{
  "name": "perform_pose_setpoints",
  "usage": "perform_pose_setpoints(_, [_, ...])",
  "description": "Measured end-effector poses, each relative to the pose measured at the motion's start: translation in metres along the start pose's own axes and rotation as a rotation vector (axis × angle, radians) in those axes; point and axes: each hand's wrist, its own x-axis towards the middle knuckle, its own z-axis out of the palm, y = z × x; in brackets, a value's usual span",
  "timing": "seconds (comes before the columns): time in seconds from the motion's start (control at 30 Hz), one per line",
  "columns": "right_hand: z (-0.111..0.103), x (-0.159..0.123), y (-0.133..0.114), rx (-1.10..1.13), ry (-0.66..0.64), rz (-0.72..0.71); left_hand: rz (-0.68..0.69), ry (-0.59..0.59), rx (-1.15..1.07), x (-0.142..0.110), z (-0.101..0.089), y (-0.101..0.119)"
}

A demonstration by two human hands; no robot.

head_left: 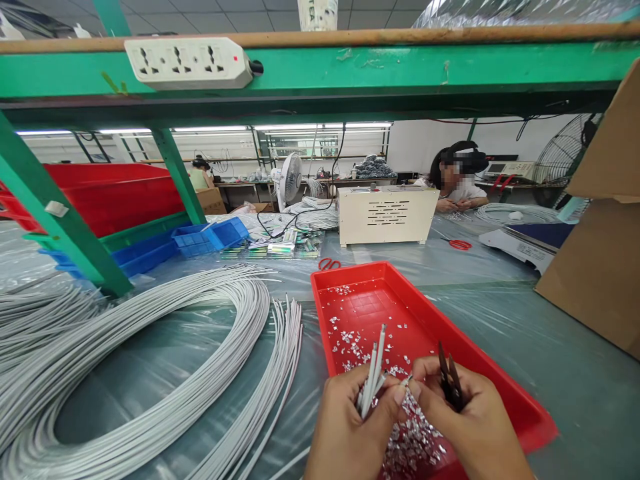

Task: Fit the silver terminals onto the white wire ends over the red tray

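Note:
My left hand [353, 423] is closed around several white cables [373, 373], whose cut ends stick up above the fingers. The fingertips of my right hand [465, 413] pinch a cable end at the left thumb, so both hands meet. A dark tool with two pointed tips [450, 380] is also held in my right hand, tips upward; whether it is tweezers or small snips I cannot tell. Below the hands lies a red tray [430, 310] with many small silvery foil scraps [415, 430].
Large coils of white cable [245, 313] cover the left of the table. Behind the tray stand a cream metal box [385, 217] and red-handled scissors [459, 245]. Blue bins [213, 235] are at the left, a cardboard box [600, 267] at the right. Another person [457, 180] sits opposite.

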Motion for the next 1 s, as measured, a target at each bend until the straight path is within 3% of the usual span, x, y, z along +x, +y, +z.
perform_pose_setpoints(0.27, [-0.001, -0.004, -0.002, -0.032, -0.056, 0.005, 0.034, 0.02, 0.009, 0.001, 0.0, -0.001])
perform_pose_setpoints(0.7, [-0.005, 0.001, 0.011, -0.012, -0.011, -0.019, 0.016, 0.018, -0.007, 0.0, -0.001, 0.0])
perform_pose_setpoints(1.0, [-0.003, 0.0, 0.004, -0.037, -0.008, -0.007, 0.015, 0.036, 0.01, -0.001, 0.0, 0.002])
